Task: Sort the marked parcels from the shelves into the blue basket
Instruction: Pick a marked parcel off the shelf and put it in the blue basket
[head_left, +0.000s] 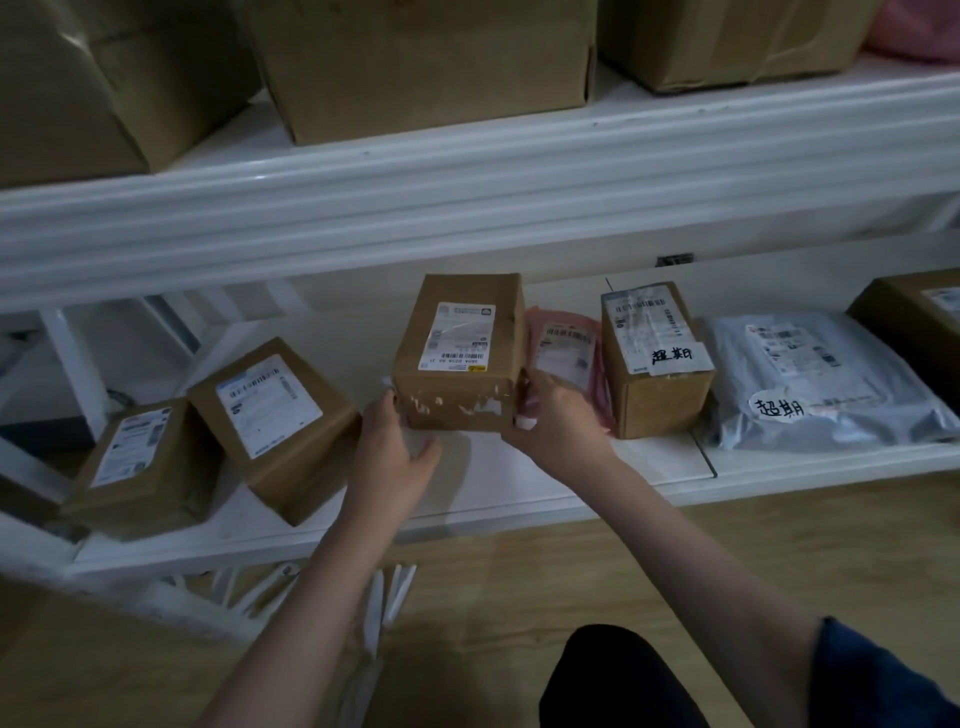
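A brown cardboard box (457, 358) with a white shipping label stands on the low white shelf (519, 499). My left hand (392, 441) touches its lower left corner with relaxed fingers. My right hand (550, 415) holds its lower right corner, fingers wrapped behind it. Right of it lies a pink mailer (569, 348). Further right, a taped brown box (657, 358) carries a handwritten white tag, and a grey poly bag (815, 379) bears a similar tag. The blue basket is out of view.
Two more labelled brown boxes (270, 415) (140, 462) sit at the shelf's left. Another box (914, 312) is at the far right. Large cartons (421, 62) fill the upper shelf. Wooden floor (519, 597) and my dark knee (613, 680) lie below.
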